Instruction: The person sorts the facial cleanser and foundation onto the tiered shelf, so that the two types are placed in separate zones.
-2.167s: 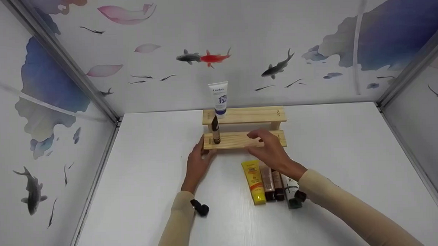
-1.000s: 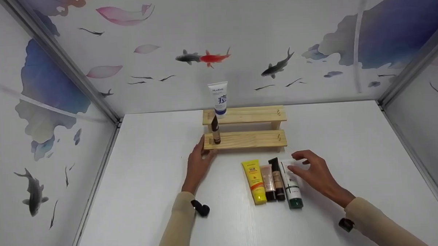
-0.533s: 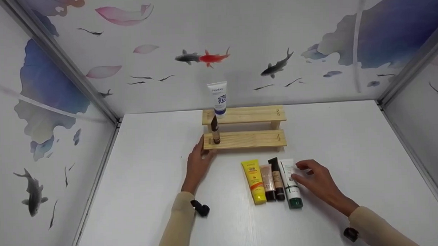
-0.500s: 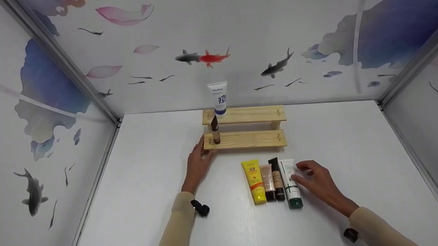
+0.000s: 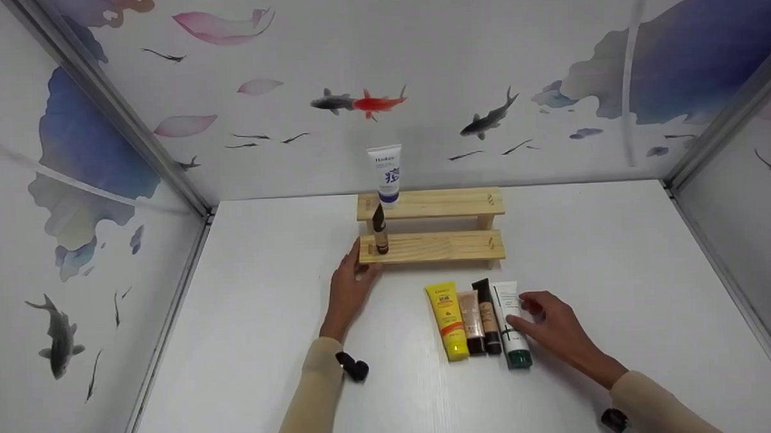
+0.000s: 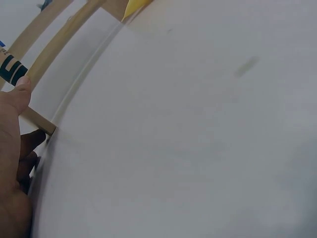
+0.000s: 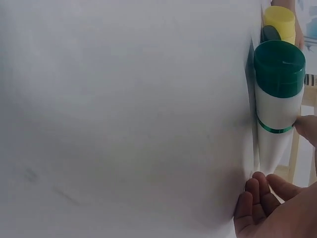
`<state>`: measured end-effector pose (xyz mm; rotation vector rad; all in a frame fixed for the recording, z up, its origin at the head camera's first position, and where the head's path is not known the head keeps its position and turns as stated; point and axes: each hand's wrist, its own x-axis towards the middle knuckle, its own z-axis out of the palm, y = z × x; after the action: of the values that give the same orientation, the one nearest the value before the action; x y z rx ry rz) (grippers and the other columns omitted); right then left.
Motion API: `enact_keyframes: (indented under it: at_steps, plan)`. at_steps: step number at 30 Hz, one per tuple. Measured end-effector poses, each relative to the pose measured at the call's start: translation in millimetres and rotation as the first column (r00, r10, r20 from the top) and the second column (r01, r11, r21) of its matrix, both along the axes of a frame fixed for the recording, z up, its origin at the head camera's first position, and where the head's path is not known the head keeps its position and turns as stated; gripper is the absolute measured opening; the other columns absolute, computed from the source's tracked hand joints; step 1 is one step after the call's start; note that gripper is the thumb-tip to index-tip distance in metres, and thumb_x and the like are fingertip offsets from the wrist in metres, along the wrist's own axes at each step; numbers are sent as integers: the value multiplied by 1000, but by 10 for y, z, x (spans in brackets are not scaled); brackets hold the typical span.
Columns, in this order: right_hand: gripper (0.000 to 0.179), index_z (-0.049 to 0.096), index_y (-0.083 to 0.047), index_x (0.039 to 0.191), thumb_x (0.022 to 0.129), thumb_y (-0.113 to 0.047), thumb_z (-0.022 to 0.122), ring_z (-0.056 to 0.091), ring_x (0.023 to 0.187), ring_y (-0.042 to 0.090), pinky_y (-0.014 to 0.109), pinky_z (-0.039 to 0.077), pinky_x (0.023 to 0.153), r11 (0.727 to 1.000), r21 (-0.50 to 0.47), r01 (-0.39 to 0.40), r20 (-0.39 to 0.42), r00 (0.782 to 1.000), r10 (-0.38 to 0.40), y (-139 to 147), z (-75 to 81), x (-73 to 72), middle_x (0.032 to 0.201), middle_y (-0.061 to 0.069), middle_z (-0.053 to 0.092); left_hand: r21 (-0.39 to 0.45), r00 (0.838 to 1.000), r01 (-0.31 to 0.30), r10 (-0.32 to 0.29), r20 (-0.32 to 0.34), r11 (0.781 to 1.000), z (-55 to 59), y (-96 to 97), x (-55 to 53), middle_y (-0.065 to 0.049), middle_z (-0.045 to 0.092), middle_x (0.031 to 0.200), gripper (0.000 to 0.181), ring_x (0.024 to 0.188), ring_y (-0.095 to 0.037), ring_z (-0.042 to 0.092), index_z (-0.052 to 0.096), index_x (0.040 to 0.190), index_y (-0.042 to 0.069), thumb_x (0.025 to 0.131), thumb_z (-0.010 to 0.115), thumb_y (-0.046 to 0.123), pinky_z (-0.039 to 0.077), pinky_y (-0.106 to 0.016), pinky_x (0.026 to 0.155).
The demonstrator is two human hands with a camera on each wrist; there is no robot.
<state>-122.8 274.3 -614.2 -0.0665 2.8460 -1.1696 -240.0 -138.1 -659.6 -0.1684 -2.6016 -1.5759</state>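
A two-tier wooden rack (image 5: 431, 247) stands at the back of the table. My left hand (image 5: 349, 288) grips its left end, thumb (image 6: 23, 89) at the lower step's front edge. A slim dark-capped tube (image 5: 380, 233) stands upright on the lower step, and a white-and-blue cream tube (image 5: 387, 175) stands on the upper one. My right hand (image 5: 556, 326) pinches a white tube with a green cap (image 5: 509, 311), its thumb on top and fingers at the right edge. The green cap (image 7: 280, 69) faces the wrist camera, and the tube lies on the table.
Left of the white tube lie a black-capped beige tube (image 5: 488, 318), a pinkish tube (image 5: 472, 322) and a yellow tube (image 5: 448, 320), side by side. Printed wall panels (image 5: 418, 49) enclose the table (image 5: 265, 259) at the back and sides.
My right hand has left the rack's lower step, come down to the right, and now holds the white tube by its edges. My left hand and the rack have stayed put.
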Motion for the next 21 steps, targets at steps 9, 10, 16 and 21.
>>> enact_keyframes:
  at_steps: [9, 10, 16, 21]
  plan:
    - [72, 67, 9, 137, 99, -50, 82, 57, 104, 28, 46, 51, 92, 998, 55, -11, 94, 996, 6, -81, 43, -38, 115, 13, 68, 16, 1000, 4, -4, 3, 1000, -25, -4, -2, -9, 61, 157, 90, 132, -23, 66, 32, 175, 18, 105, 67, 63, 48, -49, 119]
    - [71, 68, 8, 136, 99, -50, 82, 57, 102, 28, 45, 51, 90, 998, 57, -10, 100, 995, 4, -90, 46, -41, 113, 12, 68, 17, 1000, 6, -6, 4, 1000, -29, -7, -2, -9, 61, 156, 91, 131, -23, 66, 32, 175, 18, 105, 67, 63, 48, -49, 118]
    - [64, 71, 6, 128, 99, -49, 82, 59, 94, 25, 40, 51, 83, 998, 63, -3, 136, 991, -6, -125, 73, -49, 103, 9, 70, 10, 1000, 4, -4, 8, 1000, -34, -16, 2, -8, 61, 156, 90, 131, -22, 66, 32, 176, 20, 105, 67, 64, 49, -48, 118]
    - [59, 71, 6, 123, 99, -46, 82, 60, 88, 24, 37, 52, 76, 999, 35, 17, 172, 985, -23, -137, 112, -48, 100, 9, 72, 18, 1000, 8, -8, -6, 1000, -14, -7, 13, -10, 61, 156, 90, 132, -23, 66, 32, 175, 17, 106, 69, 60, 50, -48, 117]
